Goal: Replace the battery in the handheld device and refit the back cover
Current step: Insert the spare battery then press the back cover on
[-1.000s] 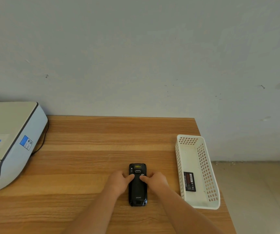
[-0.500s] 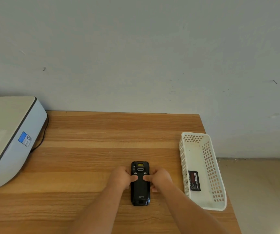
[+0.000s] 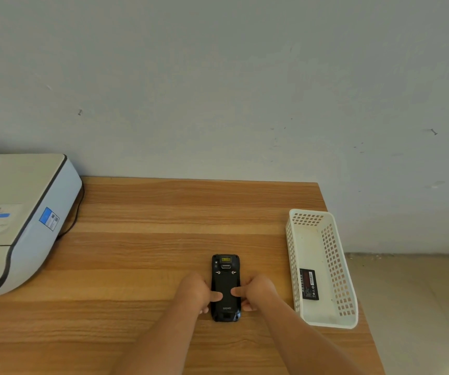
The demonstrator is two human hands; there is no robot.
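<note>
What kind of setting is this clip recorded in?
Probably an office or small work corner: a wooden desk against a plain wall, a printer with its cable, and a white basket holding a battery.

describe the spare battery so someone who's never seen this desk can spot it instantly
Start at the white perforated plastic basket on the wooden table's right edge. Lying flat on its floor, toward the near end, is the battery. It is the only thing in the basket: a small flat black rectangle with a red-and-white printed label, apart from the black handheld device between the hands.
</note>
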